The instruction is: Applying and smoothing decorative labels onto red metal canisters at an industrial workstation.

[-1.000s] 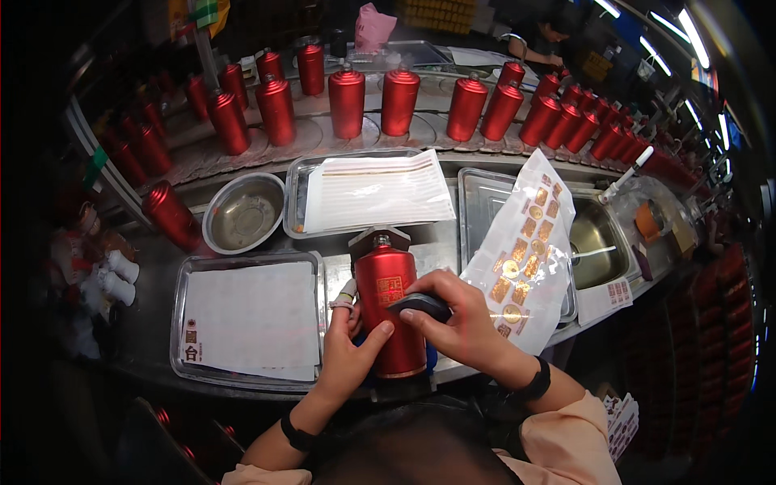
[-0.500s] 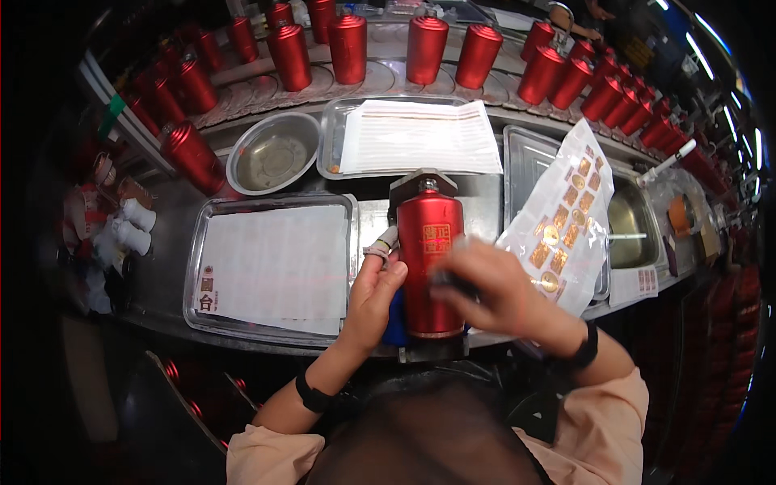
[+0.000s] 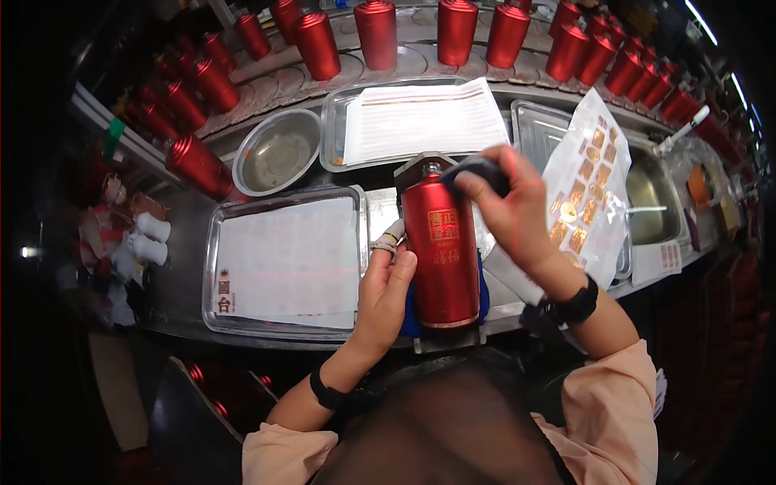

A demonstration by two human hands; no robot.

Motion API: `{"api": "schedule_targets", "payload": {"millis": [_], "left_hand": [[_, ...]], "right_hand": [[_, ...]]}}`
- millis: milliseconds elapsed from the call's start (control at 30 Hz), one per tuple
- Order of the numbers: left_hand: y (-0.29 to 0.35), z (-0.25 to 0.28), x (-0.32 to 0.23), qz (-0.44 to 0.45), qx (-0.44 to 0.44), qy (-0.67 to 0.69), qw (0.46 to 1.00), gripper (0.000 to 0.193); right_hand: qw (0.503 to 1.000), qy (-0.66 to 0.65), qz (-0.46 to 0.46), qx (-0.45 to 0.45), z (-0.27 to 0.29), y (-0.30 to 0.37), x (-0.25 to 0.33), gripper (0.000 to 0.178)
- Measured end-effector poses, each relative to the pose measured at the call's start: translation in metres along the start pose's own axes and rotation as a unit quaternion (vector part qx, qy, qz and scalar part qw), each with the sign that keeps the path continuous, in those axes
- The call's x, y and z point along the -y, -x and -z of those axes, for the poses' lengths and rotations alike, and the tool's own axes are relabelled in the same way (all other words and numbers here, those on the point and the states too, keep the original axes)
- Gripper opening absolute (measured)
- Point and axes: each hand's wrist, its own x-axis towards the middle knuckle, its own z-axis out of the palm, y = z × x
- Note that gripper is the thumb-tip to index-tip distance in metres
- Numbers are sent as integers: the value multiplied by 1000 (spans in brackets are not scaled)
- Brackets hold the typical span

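Note:
A red metallic bottle (image 3: 441,267) lies in a metal holder (image 3: 420,166) in front of me, its neck pointing away. Gold lettering marks its front. My left hand (image 3: 386,284) grips the bottle's left side, thumb against it and index finger wrapped in a pale covering. Blue material (image 3: 411,322) shows under the bottle's lower end. By the bottle's right shoulder, my right hand (image 3: 517,202) is closed round a dark pad (image 3: 482,174). Whether the pad touches the bottle I cannot tell.
Left is a metal tray (image 3: 212,250) with white sheets; beyond, a metal bowl (image 3: 279,153) and another sheet-filled tray (image 3: 327,133). A gold-label sheet (image 3: 594,178) lies right, beside a basin (image 3: 651,190). Several red bottles (image 3: 376,36) line the conveyor (image 3: 412,61).
My right hand has moved the dark pad from the bottle's lower front up to its right shoulder, uncovering lower gold lettering. My left hand stays on the bottle. The view has shifted slightly.

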Motion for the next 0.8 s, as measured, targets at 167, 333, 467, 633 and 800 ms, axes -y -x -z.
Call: {"api": "schedule_targets", "payload": {"millis": [167, 333, 467, 633, 800], "left_hand": [[-9, 8, -6, -40, -9, -153, 987, 53], [-42, 7, -24, -186, 45, -394, 899, 53], [-51, 1, -35, -251, 146, -620, 729, 48], [-11, 17, -16, -239, 178, -583, 756, 47], [-29, 31, -9, -235, 84, -535, 807, 50]], "right_hand": [[961, 12, 249, 123, 30, 58, -3, 23], [987, -67, 61, 133, 44, 68, 9, 27], [975, -23, 177, 130, 41, 72, -3, 36], [976, -54, 89, 191, 59, 87, 15, 24], [973, -86, 76, 202, 39, 52, 37, 19]]}}
